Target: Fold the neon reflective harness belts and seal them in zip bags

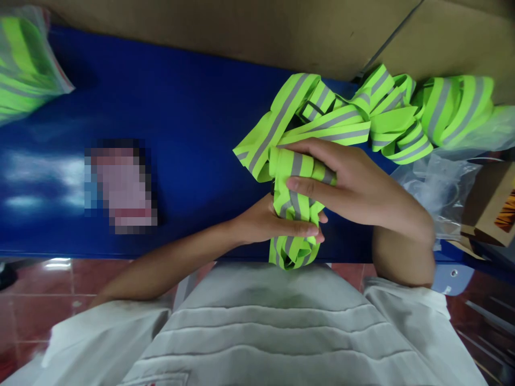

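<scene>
A folded bundle of neon-yellow reflective strap (295,201) with grey stripes is held near the table's front edge. My left hand (277,222) grips it from the left and below, thumb across its front, some fingertips showing on its right side. From the upper right, my right hand (341,179) wraps over the top of the same bundle, thumb on its face. Just beyond my hands lies a loose pile of matching reflective straps (333,115). A black buckle (313,111) shows among them.
On the blue table (193,107), a pixelated object (124,187) lies at left. A clear bag of yellow straps (28,69) sits at the far left. Clear plastic bags (436,187) and an open cardboard box (491,198) are at right. Large cardboard (241,32) stands along the back.
</scene>
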The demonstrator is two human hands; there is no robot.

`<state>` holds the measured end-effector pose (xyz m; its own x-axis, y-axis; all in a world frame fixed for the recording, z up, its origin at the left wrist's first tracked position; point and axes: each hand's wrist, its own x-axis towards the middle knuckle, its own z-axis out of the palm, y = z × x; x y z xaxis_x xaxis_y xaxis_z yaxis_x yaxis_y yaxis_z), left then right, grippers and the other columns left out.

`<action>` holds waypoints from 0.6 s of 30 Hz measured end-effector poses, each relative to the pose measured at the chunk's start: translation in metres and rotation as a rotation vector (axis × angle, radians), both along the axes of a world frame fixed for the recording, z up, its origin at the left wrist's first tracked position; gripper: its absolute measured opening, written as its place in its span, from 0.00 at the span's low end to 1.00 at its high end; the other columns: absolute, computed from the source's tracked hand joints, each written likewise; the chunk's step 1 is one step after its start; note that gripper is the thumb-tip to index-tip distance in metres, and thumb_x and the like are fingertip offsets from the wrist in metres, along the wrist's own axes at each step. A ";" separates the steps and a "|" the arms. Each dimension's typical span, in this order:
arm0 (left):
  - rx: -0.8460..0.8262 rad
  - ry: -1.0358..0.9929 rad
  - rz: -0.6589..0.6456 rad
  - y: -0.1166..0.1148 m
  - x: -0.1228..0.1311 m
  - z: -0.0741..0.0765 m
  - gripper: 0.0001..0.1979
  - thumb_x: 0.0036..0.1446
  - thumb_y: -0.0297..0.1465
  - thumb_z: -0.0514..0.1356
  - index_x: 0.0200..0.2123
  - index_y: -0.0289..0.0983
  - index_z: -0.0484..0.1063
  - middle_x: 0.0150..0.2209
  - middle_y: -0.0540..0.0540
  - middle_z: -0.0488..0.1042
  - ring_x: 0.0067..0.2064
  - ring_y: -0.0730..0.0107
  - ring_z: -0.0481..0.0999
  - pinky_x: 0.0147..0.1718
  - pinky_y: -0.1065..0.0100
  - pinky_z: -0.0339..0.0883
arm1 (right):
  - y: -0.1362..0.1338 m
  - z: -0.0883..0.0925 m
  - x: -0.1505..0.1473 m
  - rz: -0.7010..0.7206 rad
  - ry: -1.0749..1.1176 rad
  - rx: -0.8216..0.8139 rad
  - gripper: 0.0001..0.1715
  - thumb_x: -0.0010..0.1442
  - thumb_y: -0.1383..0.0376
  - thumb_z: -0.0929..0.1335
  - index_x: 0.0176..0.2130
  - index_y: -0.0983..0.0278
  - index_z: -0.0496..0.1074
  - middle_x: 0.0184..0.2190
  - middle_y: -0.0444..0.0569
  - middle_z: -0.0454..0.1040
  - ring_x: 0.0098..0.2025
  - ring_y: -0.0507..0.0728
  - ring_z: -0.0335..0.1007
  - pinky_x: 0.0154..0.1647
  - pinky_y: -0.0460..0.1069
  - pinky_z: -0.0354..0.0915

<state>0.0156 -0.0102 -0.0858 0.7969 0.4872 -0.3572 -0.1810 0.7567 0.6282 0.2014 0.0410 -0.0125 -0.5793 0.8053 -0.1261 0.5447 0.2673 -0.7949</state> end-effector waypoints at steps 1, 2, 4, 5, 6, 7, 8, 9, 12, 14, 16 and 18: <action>0.036 0.015 -0.010 0.001 -0.001 0.001 0.16 0.55 0.34 0.75 0.44 0.34 0.79 0.38 0.44 0.84 0.40 0.64 0.85 0.44 0.61 0.82 | 0.001 0.002 0.002 0.001 0.003 -0.020 0.22 0.69 0.51 0.70 0.57 0.56 0.77 0.56 0.48 0.80 0.57 0.64 0.77 0.58 0.57 0.72; 0.103 0.040 -0.006 0.003 -0.003 0.001 0.17 0.54 0.33 0.76 0.44 0.34 0.79 0.40 0.44 0.84 0.41 0.64 0.85 0.44 0.62 0.81 | 0.002 0.004 0.005 0.000 0.002 -0.036 0.22 0.69 0.50 0.70 0.57 0.56 0.77 0.56 0.47 0.81 0.57 0.64 0.77 0.57 0.57 0.73; 0.264 0.109 0.021 0.008 -0.006 0.000 0.18 0.53 0.34 0.76 0.45 0.34 0.80 0.45 0.43 0.84 0.46 0.64 0.84 0.47 0.64 0.80 | 0.004 0.006 0.009 -0.014 -0.003 -0.038 0.22 0.67 0.49 0.71 0.55 0.56 0.78 0.55 0.48 0.81 0.56 0.64 0.78 0.54 0.56 0.73; 0.334 0.149 0.036 0.010 -0.007 -0.001 0.18 0.54 0.35 0.75 0.45 0.34 0.80 0.45 0.43 0.84 0.47 0.63 0.83 0.48 0.64 0.79 | 0.005 0.006 0.010 -0.028 -0.005 -0.029 0.23 0.67 0.48 0.71 0.55 0.57 0.78 0.54 0.48 0.81 0.55 0.64 0.78 0.52 0.55 0.74; 0.388 0.189 0.048 0.012 -0.007 -0.003 0.17 0.54 0.37 0.75 0.44 0.34 0.80 0.43 0.44 0.84 0.46 0.63 0.82 0.48 0.64 0.78 | 0.006 0.006 0.011 -0.041 -0.004 -0.023 0.24 0.67 0.48 0.72 0.55 0.57 0.78 0.53 0.49 0.81 0.53 0.64 0.78 0.50 0.55 0.74; 0.425 0.224 0.058 0.014 -0.008 -0.004 0.17 0.54 0.38 0.75 0.43 0.34 0.80 0.40 0.45 0.83 0.45 0.63 0.82 0.46 0.65 0.77 | 0.006 0.005 0.012 -0.052 -0.001 -0.024 0.24 0.67 0.47 0.72 0.55 0.58 0.78 0.52 0.49 0.81 0.51 0.64 0.78 0.48 0.55 0.74; 0.449 0.248 0.066 0.015 -0.008 -0.006 0.18 0.54 0.39 0.75 0.42 0.34 0.79 0.39 0.46 0.82 0.44 0.64 0.81 0.45 0.65 0.76 | 0.006 0.005 0.012 -0.058 0.005 -0.034 0.24 0.66 0.47 0.72 0.54 0.58 0.78 0.51 0.50 0.81 0.50 0.63 0.78 0.47 0.55 0.74; 0.462 0.259 0.073 0.017 -0.008 -0.008 0.18 0.53 0.39 0.75 0.42 0.35 0.79 0.38 0.47 0.81 0.43 0.64 0.81 0.44 0.65 0.76 | 0.006 0.004 0.012 -0.060 0.015 -0.051 0.24 0.66 0.46 0.72 0.53 0.58 0.78 0.50 0.50 0.81 0.49 0.63 0.78 0.46 0.55 0.74; 0.456 0.249 0.082 0.018 -0.008 -0.010 0.23 0.52 0.39 0.76 0.47 0.35 0.79 0.43 0.46 0.81 0.48 0.62 0.79 0.49 0.64 0.74 | 0.006 0.007 0.012 -0.048 0.055 -0.101 0.24 0.65 0.46 0.73 0.52 0.59 0.79 0.50 0.49 0.81 0.49 0.63 0.78 0.46 0.55 0.74; 0.452 0.257 0.071 0.019 -0.009 -0.010 0.25 0.51 0.40 0.77 0.48 0.35 0.78 0.44 0.45 0.80 0.49 0.61 0.78 0.51 0.63 0.73 | 0.005 0.010 0.013 -0.034 0.077 -0.121 0.23 0.65 0.47 0.73 0.52 0.58 0.79 0.51 0.49 0.81 0.50 0.63 0.78 0.48 0.54 0.74; 0.449 0.253 0.038 0.019 -0.011 -0.008 0.25 0.50 0.41 0.77 0.48 0.35 0.78 0.44 0.45 0.80 0.48 0.61 0.78 0.50 0.63 0.74 | 0.004 0.013 0.014 -0.016 0.084 -0.149 0.23 0.66 0.48 0.73 0.54 0.57 0.79 0.52 0.47 0.81 0.51 0.62 0.78 0.49 0.54 0.74; 0.447 0.224 -0.005 0.020 -0.012 -0.005 0.24 0.50 0.40 0.77 0.47 0.35 0.78 0.44 0.45 0.80 0.48 0.62 0.78 0.50 0.63 0.74 | 0.003 0.015 0.015 -0.012 0.096 -0.189 0.22 0.66 0.49 0.73 0.55 0.55 0.79 0.51 0.45 0.81 0.50 0.61 0.78 0.46 0.53 0.75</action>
<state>0.0032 0.0095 -0.0905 0.7270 0.6283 -0.2771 -0.0017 0.4052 0.9142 0.2168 0.0442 0.0027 -0.5868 0.7792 -0.2204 0.4662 0.1025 -0.8787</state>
